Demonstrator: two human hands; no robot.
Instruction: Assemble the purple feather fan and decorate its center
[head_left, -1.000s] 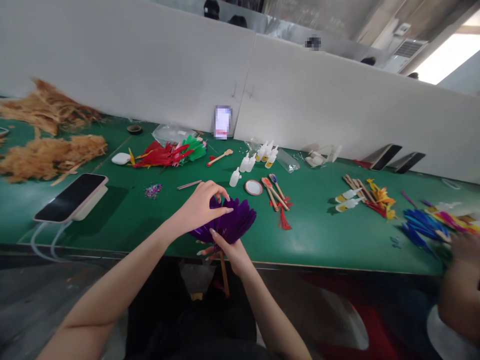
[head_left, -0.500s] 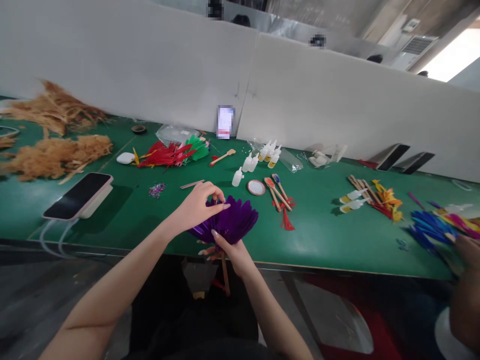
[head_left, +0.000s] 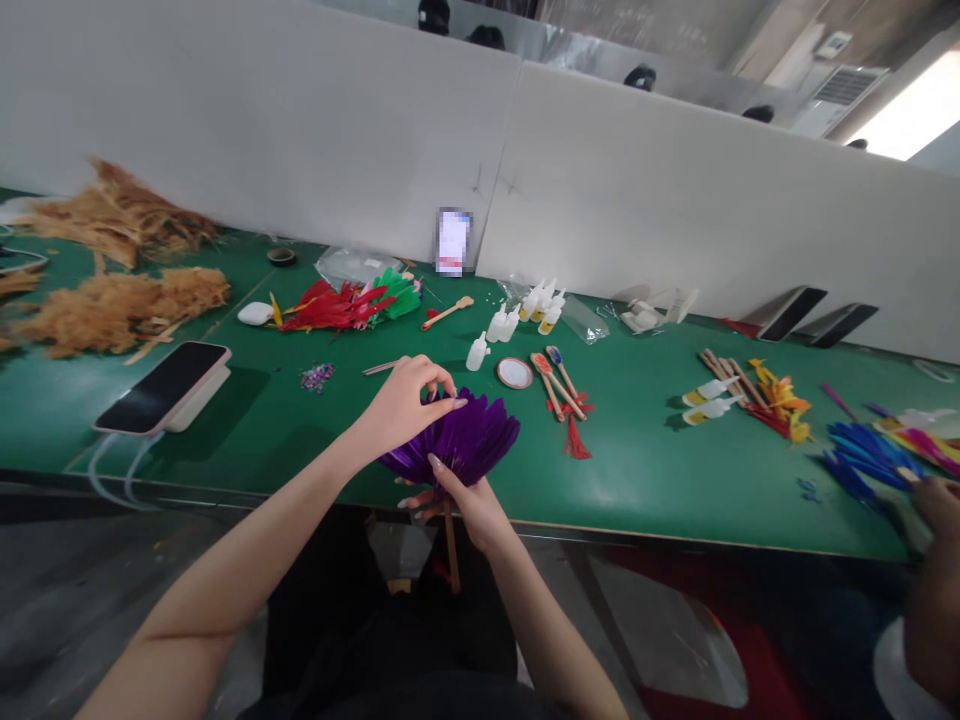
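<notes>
A purple feather fan [head_left: 469,440] on a wooden stick is held over the near edge of the green table [head_left: 262,430]. My right hand [head_left: 454,495] grips it at the base, where the feathers meet the stick. My left hand [head_left: 409,400] rests on top of the fan's left side, fingertips pinched together on a feather. The stick hangs down below the table edge.
Red and green feathers [head_left: 341,300], small glue bottles [head_left: 517,315], a round lid [head_left: 514,373] and wooden sticks with a red tassel [head_left: 559,385] lie behind the fan. A phone [head_left: 161,375] lies at left by tan fibre heaps [head_left: 112,305]. Another person's hand [head_left: 937,495] touches blue feathers [head_left: 859,455] at right.
My hands and the fan have barely shifted; the left fingers stay pinched on the feathers. The other person's hand at the right has drawn back a little.
</notes>
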